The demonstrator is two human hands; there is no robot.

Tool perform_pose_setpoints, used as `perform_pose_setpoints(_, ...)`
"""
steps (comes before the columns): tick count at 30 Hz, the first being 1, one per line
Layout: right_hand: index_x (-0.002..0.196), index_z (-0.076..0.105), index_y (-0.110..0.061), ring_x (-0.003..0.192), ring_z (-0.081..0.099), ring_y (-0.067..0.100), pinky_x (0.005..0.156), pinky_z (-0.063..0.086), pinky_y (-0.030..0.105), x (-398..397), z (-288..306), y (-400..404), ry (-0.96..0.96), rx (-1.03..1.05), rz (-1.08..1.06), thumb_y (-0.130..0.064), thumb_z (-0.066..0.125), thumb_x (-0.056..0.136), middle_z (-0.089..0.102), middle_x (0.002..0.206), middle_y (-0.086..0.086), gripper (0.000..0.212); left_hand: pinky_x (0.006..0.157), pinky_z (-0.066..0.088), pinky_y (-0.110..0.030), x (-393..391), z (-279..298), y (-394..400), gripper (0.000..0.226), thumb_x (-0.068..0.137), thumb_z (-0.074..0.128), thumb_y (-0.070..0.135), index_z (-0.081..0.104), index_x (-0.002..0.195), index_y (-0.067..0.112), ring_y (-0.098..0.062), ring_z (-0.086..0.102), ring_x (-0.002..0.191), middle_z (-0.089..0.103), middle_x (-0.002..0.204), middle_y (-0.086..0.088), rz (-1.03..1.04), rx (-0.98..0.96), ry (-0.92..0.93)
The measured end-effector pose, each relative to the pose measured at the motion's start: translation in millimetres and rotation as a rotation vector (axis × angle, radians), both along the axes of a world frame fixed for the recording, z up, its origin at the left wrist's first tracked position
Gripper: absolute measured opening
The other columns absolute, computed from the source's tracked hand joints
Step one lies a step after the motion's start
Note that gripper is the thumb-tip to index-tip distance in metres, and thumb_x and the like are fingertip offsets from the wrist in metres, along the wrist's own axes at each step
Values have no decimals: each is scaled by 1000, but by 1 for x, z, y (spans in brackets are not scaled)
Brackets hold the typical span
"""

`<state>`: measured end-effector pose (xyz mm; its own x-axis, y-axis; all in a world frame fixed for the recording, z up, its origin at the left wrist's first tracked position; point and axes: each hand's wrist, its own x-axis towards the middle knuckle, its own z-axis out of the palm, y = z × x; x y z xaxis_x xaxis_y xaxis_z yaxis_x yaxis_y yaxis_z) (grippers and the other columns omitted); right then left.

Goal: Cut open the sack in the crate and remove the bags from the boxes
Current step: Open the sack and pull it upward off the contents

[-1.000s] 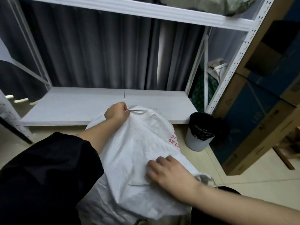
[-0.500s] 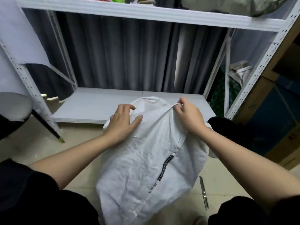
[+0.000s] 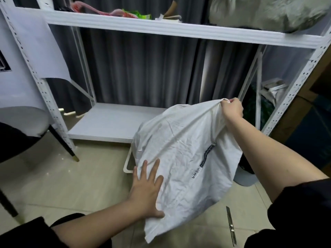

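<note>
A large white woven sack [image 3: 182,151] with dark print stands tilted over a white crate [image 3: 128,162], of which only a rim corner shows at the sack's lower left. My right hand [image 3: 232,108] pinches the sack's top corner and holds it up near the shelf post. My left hand [image 3: 147,187] lies flat with spread fingers against the sack's lower left side. A utility knife [image 3: 231,227] lies on the floor tiles to the right of the sack. No boxes or inner bags are visible.
A white metal shelf rack [image 3: 114,122] stands behind the sack, with a grey bag [image 3: 265,11] and small items on its upper board. A chair [image 3: 23,126] is at the left. A bin with a black liner [image 3: 246,174] sits behind the sack at the right, beside cardboard boxes [image 3: 313,111].
My right hand has lifted the sack's top corner up and to the right. My left hand slid down from the top to the sack's lower left side. The view has pulled back and left.
</note>
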<state>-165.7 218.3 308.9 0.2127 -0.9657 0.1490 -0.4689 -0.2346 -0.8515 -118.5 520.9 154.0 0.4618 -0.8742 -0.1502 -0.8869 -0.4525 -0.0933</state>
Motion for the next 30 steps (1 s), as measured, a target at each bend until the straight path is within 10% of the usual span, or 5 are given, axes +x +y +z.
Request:
perform_pose_setpoints(5, 89, 46, -13, 101, 55, 32, 83, 40, 33, -10, -10, -7, -65, 84, -59, -23, 43, 95, 58, 114, 12, 11, 112, 0, -64, -11, -22, -16, 96, 66, 55, 75, 27, 139, 18, -46, -28, 139, -31, 155, -7, 44, -25, 81)
perform_pose_setpoints(10, 101, 48, -15, 99, 52, 26, 94, 42, 35, -6, -15, -5, -195, 196, -126, -23, 42, 96, 57, 122, 10, 11, 113, -8, -63, -10, -19, -46, 125, 60, 41, 91, -11, 152, 22, -43, -32, 138, -28, 157, -6, 188, -19, 232)
perform_pose_setpoints(16, 121, 52, -6, 116, 54, 29, 94, 41, 34, 4, -17, 4, -245, 242, -167, -18, 41, 98, 56, 127, 11, 29, 114, -10, -60, -37, -17, -72, 117, 56, 49, 89, 19, 145, 19, -39, -25, 142, -22, 158, -13, 162, -86, 359)
perform_pose_setpoints(23, 107, 51, -12, 91, 50, 24, 77, 37, 28, 5, -18, 1, -239, 208, -100, -22, 41, 97, 53, 102, 4, 17, 116, 3, -59, -33, -29, -77, 41, 94, 48, 39, 45, 132, 25, -46, -13, 143, -21, 157, -17, 91, -20, 182)
perform_pose_setpoints(30, 142, 28, -20, 124, 43, 21, 92, 34, 26, -27, -18, -10, 171, -181, 539, -33, 63, 88, 40, 133, 4, 65, 80, 47, -35, 27, 62, -73, 27, 98, 39, 32, 52, 118, 19, -32, 60, 105, 63, 118, -12, 56, -423, 279)
